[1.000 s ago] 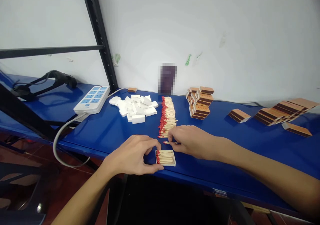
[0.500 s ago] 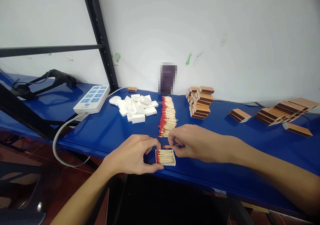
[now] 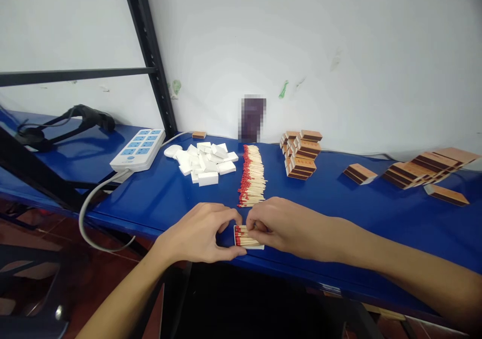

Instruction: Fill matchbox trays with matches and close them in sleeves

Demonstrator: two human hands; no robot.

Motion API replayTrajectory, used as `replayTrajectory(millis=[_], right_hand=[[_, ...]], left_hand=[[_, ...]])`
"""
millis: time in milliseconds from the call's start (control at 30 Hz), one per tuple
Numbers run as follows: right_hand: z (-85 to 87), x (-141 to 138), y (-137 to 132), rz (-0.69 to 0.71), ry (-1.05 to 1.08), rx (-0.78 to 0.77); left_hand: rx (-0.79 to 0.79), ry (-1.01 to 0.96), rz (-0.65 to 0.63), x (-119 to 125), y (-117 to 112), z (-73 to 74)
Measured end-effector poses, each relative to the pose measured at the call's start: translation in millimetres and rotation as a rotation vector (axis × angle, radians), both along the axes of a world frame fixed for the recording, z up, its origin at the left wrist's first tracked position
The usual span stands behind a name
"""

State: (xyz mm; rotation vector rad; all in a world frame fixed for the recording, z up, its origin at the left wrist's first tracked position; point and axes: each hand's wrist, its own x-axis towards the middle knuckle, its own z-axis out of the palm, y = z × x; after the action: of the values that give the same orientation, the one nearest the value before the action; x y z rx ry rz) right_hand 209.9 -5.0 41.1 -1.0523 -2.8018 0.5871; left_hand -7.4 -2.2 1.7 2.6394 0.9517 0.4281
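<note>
A small white matchbox tray (image 3: 241,238) filled with red-tipped matches lies near the front edge of the blue table (image 3: 158,198). My left hand (image 3: 199,233) grips the tray's left side between thumb and fingers. My right hand (image 3: 280,223) rests over the tray's right half with its fingertips pinched down into the matches; what they pinch is hidden. Just behind the tray lies a long row of loose matches (image 3: 251,176).
A pile of empty white trays (image 3: 207,162) sits back left, beside a power strip (image 3: 138,149) with its cable. Stacks of brown matchbox sleeves (image 3: 301,154) stand behind, with more sleeves (image 3: 425,171) at far right. A black rack post (image 3: 150,58) rises at the left.
My right hand carried a few matches from beside the loose row down onto the tray and now covers its right half. My left hand has stayed on the tray.
</note>
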Motion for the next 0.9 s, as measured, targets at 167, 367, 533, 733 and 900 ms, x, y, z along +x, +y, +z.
replayTrajectory(millis=[167, 367, 533, 733, 900], right_hand=[[-1.2, 1, -1, 0.014, 0.006, 0.025], [-7.0, 1, 2, 0.016, -0.002, 0.07], [-9.3, 0, 0, 0.028, 0.04, 0.067], [-8.3, 1, 0, 0.007, 0.052, 0.079], [8.7, 13, 7, -0.057, -0.05, 0.162]], left_hand=[[0.011, -0.005, -0.01, 0, 0, 0.8], [0.014, -0.01, -0.009, 0, 1, -0.6], [0.069, -0.053, -0.015, -1, 1, -3.8], [0.077, -0.074, -0.032, 0, -1, -2.8], [0.086, -0.129, -0.1, -1, 0, -4.3]])
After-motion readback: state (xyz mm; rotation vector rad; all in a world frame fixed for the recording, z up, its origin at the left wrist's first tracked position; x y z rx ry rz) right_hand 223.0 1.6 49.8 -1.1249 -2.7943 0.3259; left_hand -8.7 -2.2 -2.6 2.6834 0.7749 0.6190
